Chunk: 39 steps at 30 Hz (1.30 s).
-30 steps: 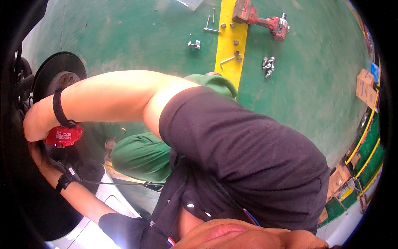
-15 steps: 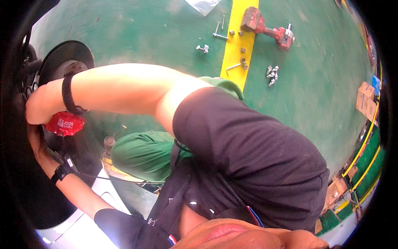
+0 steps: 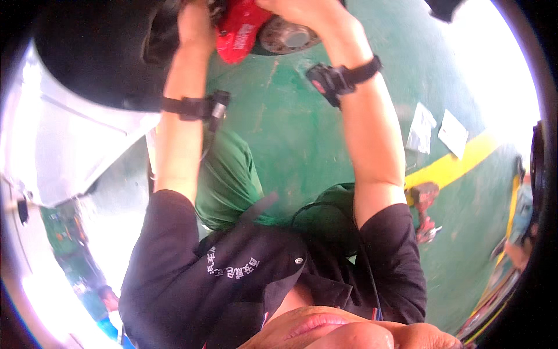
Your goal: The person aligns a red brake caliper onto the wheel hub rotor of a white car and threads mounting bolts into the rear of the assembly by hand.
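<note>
Both arms are stretched away from the body, past the green-trousered knees [image 3: 226, 180], and a band with a small black device is worn on each wrist. Beyond them, the red brake caliper [image 3: 235, 41] is set between the two hands, at the top of the view. Its visible length is slanted slightly, from the cut-off upper end down and to the left. To the right of the left hand [image 3: 195, 23] and to the left of the right hand [image 3: 302, 10] the caliper is found. In the view its left side is closely flanked by the left wrist, while its upper right edge is met by the right hand's fingers; neither side can be called clearly nearer. Whether the hands are spread or pinching cannot be told, since the left fingers are blurred and cut off and the right fingertips are hidden; firm contact cannot be confirmed. The wheel hub [image 3: 288, 38] is seen just right of the caliper, below the right hand. Farther off, a red cordless impact wrench [image 3: 425, 203] is laid on the green floor [image 3: 285, 145], beside the yellow stripe [image 3: 453, 168].
</note>
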{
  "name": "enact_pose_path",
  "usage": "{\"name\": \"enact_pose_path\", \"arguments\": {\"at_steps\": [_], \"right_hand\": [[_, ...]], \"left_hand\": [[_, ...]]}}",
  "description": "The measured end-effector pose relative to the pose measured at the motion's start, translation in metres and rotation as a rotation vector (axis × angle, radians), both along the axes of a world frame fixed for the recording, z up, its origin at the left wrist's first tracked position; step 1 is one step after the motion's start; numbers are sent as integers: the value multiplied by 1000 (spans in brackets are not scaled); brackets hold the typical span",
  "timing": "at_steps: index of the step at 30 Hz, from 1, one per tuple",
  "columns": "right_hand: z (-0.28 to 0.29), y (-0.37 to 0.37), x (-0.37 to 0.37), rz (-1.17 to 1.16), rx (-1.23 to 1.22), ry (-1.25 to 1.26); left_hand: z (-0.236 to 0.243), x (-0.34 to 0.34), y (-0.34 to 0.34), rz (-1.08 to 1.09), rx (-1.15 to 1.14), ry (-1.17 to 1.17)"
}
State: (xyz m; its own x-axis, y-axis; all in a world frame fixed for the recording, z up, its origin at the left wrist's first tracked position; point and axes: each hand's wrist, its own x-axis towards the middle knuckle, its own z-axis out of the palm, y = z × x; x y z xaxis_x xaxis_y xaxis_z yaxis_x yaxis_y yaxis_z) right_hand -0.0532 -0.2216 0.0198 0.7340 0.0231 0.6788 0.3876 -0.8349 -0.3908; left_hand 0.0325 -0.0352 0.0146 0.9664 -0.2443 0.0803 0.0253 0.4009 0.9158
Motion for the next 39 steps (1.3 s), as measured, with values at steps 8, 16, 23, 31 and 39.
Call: {"name": "enact_pose_path", "arguments": {"at_steps": [8, 16, 23, 31, 39], "right_hand": [[14, 19, -15, 80, 316, 242], [39, -26, -25, -43, 178, 76], [4, -108, -76, -219, 351, 332], [-301, -125, -290, -530, -45, 1095], [-399, -64, -364, -707, 100, 1263]], "left_hand": [[-82, -49, 81, 416, 301, 150], [-82, -79, 70, 366, 189, 217], [-100, -82, 65, 294, 380, -47], [-78, -68, 76, 289, 22, 351], [-75, -54, 96, 277, -26, 423]]}}
